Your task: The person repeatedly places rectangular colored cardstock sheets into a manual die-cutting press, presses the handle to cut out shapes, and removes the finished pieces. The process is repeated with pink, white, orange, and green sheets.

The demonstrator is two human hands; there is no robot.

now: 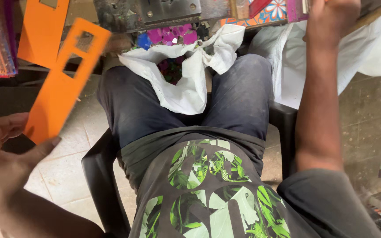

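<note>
Pale floor tiles (69, 163) lie below on the left, a black plastic chair (100, 176) holds the seated person, and a white cloth bag (186, 75) of purple scraps sags between the knees, under the metal machine (155, 13) at the far edge. Left hand (5, 150), low and near: its grip pinches the bottom end of an orange strip (62, 83) with rectangular cut-outs, which rises up and rightward from thumb and fingers. Right hand (331, 17) reaches far, up at the worktop (375, 13); its grip I cannot tell.
</note>
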